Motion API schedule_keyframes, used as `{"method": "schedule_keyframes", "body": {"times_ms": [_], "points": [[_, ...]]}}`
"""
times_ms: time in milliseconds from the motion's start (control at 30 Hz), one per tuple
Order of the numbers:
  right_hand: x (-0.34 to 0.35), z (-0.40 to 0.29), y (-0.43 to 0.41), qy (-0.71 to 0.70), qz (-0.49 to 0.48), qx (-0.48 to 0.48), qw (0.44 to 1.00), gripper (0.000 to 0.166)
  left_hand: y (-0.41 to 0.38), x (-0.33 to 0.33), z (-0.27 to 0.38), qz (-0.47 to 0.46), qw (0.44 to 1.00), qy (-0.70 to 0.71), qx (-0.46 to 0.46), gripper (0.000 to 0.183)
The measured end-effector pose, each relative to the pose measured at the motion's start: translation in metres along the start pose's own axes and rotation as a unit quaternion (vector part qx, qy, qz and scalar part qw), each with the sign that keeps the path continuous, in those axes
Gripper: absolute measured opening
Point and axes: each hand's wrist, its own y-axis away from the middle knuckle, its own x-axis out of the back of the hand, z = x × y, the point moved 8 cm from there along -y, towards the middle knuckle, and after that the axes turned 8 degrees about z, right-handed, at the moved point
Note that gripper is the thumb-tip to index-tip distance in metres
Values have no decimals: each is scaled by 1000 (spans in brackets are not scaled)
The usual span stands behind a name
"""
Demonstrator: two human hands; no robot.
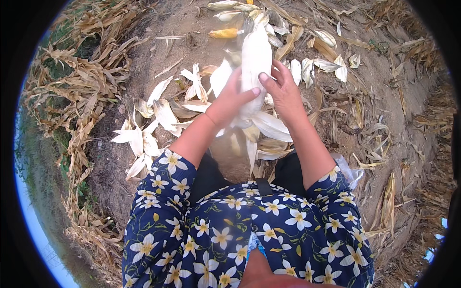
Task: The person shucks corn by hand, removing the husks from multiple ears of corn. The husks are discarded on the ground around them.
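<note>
An ear of corn in pale husk (256,54) is held lengthwise between my two hands, its narrow tip pointing away from me. My left hand (236,97) wraps its left side, thumb laid across the lower part. On the right side, my right hand (282,84) grips it with the thumb pressed on the front. Loose husk leaves (271,126) hang or lie below its base; I cannot tell which are attached. Beyond the left hand, a bare yellow corn cob (225,33) rests on the soil.
Stripped husks (138,140) are strewn over the bare soil (151,64) on both sides. Dry corn stalks (83,90) form a heap at the left, with more stalks (425,180) along the right. A clear plastic bag (347,169) lies by my right elbow.
</note>
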Motion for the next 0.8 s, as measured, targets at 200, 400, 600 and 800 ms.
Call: {"method": "schedule_keyframes", "body": {"times_ms": [200,400,600,800], "points": [[1,11,-6,-124,48,-40,990,32,9,-6,-6,11,998,-53,-16,80],[-5,12,-5,-136,55,-25,989,33,13,-6,-17,-1,992,60,110,57],[-3,8,-4,-158,102,4,982,37,15,-8,-16,-8,977,174,125,48],[1,-31,12,51,107,226,967,25,12,-12,-7,-61,936,308,156,51]]}}
